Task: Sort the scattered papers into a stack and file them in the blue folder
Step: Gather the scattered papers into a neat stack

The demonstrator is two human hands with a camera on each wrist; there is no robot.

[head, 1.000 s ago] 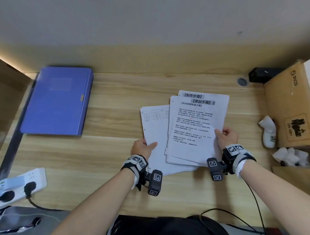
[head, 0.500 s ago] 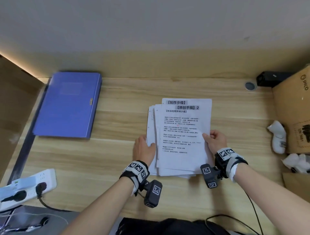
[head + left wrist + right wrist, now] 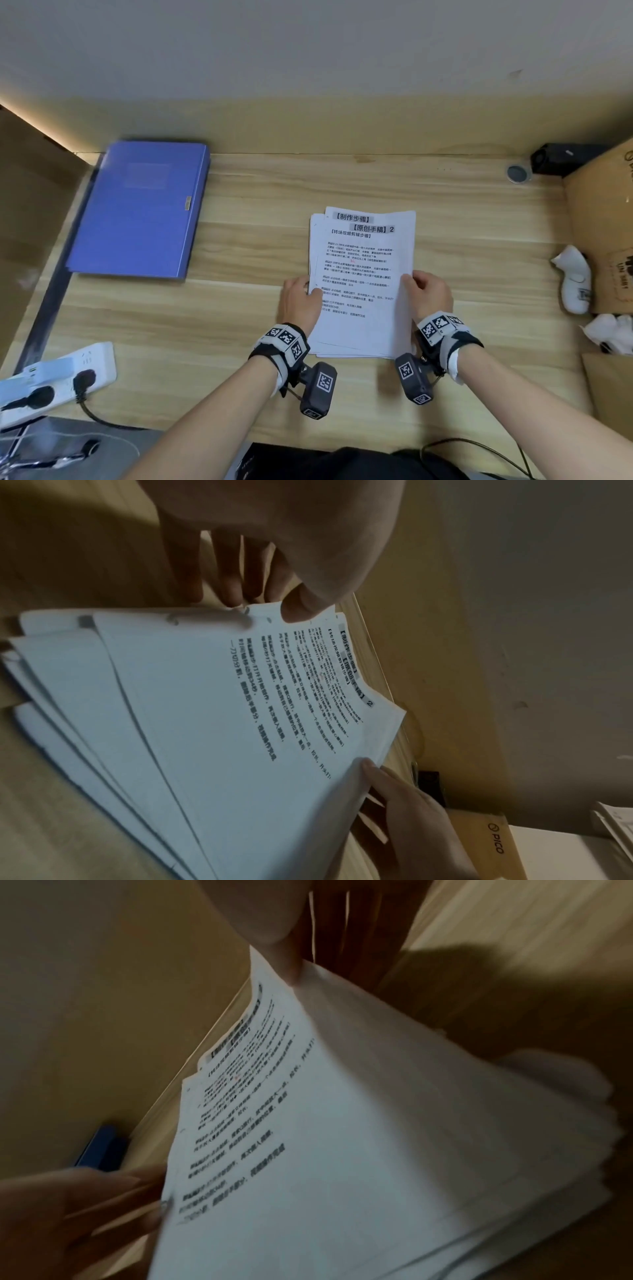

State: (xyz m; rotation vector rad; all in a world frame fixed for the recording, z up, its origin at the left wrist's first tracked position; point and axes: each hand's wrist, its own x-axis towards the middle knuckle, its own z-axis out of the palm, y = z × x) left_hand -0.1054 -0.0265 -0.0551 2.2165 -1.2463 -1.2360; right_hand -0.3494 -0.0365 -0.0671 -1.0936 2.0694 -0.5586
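Note:
Several printed white sheets form a loose stack of papers on the wooden desk, edges still slightly fanned at the left and bottom. My left hand pinches the stack's left edge, thumb on top and fingers along the edge below. At the right edge my right hand grips the stack, with its thumb pressing the top sheet and the fingers hidden underneath. The blue folder lies closed at the far left of the desk, well apart from both hands; a sliver of the blue folder shows in the right wrist view.
A white power strip with plugged cables sits at the near left edge. A cardboard box, a white controller and crumpled white things stand at the right. A black device and a round cap lie at the back right.
The spread sheets have been pushed together into one narrower stack. My left hand slid right against the left edge, and the right hand kept its hold on the right edge.

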